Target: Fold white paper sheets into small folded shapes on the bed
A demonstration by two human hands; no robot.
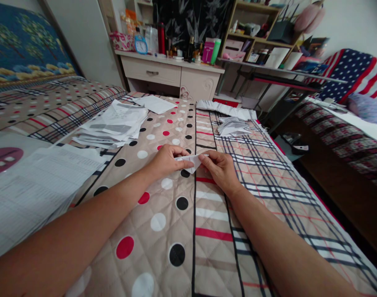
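A small folded piece of white paper (pixel 193 163) is held above the quilted bed cover (pixel 163 202), near the middle of the head view. My left hand (pixel 169 160) pinches its left side between thumb and fingers. At its right corner, my right hand (pixel 219 167) grips the paper with thumb and forefinger. Part of the paper is hidden behind the fingers. Beyond my right hand lies a small pile of folded paper pieces (pixel 233 126), with a long row of folded paper (pixel 225 109) behind it. A stack of loose paper sheets (pixel 115 123) rests beyond my left hand.
Printed sheets (pixel 52 177) lie at the left edge, beside a pale item with a pink oval. One more white sheet (pixel 155 104) is near the bed's far end. A white dresser (pixel 163 74) and a desk with shelves (pixel 253 41) stand behind the bed.
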